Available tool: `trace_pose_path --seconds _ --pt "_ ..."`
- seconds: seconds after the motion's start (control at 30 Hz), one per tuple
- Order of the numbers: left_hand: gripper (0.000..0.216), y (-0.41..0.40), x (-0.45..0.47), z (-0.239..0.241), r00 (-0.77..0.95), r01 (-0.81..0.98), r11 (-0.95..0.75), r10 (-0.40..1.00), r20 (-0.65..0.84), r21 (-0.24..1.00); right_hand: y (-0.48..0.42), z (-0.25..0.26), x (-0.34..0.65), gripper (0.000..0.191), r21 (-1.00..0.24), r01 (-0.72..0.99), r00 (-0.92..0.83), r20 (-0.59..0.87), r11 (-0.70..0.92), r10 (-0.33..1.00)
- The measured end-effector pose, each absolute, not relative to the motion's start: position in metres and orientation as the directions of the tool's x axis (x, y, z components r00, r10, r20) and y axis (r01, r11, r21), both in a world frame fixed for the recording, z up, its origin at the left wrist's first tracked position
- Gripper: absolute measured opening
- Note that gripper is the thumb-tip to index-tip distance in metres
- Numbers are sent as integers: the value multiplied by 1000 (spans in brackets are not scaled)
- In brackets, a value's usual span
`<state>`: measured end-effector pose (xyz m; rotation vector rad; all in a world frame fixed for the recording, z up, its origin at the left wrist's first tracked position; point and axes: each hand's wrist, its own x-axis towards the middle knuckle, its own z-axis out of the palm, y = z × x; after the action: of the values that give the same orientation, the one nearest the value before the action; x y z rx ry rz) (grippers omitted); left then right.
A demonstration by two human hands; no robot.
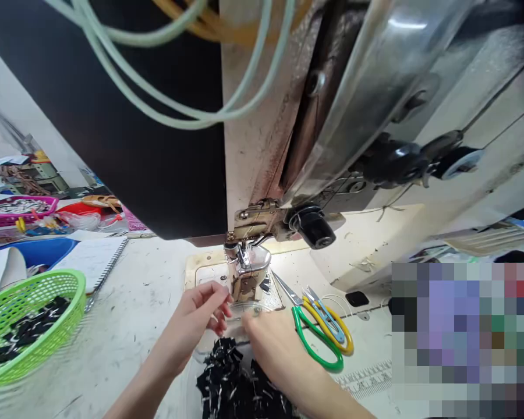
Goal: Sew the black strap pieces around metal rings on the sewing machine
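A sewing machine's head (pixel 332 116) fills the upper part of the view, with its presser foot and needle (pixel 244 273) just above the bed. My left hand (pixel 201 314) is pinched shut at the foot on a small piece I cannot make out. My right hand (pixel 271 343) is right beside it, fingers curled down on the same spot under the foot. A heap of black-and-white fabric pieces (pixel 236 384) lies just in front of both hands.
Green-and-yellow scissors (pixel 318 337) and small blue snips (pixel 327 317) lie right of the foot. A green basket (pixel 30 326) with black pieces sits at the left, a spiral notebook (pixel 96 262) behind it. Pale tubes (pixel 157 87) hang above. A blurred patch covers the lower right.
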<state>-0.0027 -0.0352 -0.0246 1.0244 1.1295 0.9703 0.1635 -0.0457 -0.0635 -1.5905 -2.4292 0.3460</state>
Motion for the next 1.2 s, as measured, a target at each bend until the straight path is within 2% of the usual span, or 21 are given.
trace_pose_path --seconds 0.1,0.17,0.23,0.3,0.4,0.63,0.73,0.9,1.03,1.2 --pt "36 -40 -4 -31 137 -46 222 967 -214 974 -48 -57 170 20 -408 811 -417 102 420 903" --pt "35 -42 -2 -32 150 -5 212 966 -209 977 -53 -50 180 13 -582 702 -388 170 410 906" --pt "36 -46 1 -31 193 31 213 957 -215 977 -60 -44 191 11 -803 476 -299 235 358 925" --pt "39 -51 5 -29 238 41 216 946 -219 976 -67 -41 199 10 -904 288 -226 256 315 940" --pt "41 -57 10 -29 264 13 213 942 -209 977 -72 -43 204 6 -923 220 -203 273 315 940" --pt "23 -59 12 -41 311 -104 227 932 -186 968 -74 -46 198 8 -920 215 -213 282 327 935" --pt "25 -59 12 -44 265 -144 212 949 -169 967 -74 -45 195 11 -948 179 -153 237 263 959" --pt "23 -61 13 -42 251 -181 222 952 -173 958 -74 -46 191 15 -994 16 -105 108 110 989" --pt "22 -62 14 -41 215 -176 188 965 -148 966 -73 -47 189 21 -998 -10 -103 65 64 993" --pt "25 -64 15 -39 211 -180 142 972 -103 973 -67 -52 189 31 -989 -143 -211 -3 -33 978"
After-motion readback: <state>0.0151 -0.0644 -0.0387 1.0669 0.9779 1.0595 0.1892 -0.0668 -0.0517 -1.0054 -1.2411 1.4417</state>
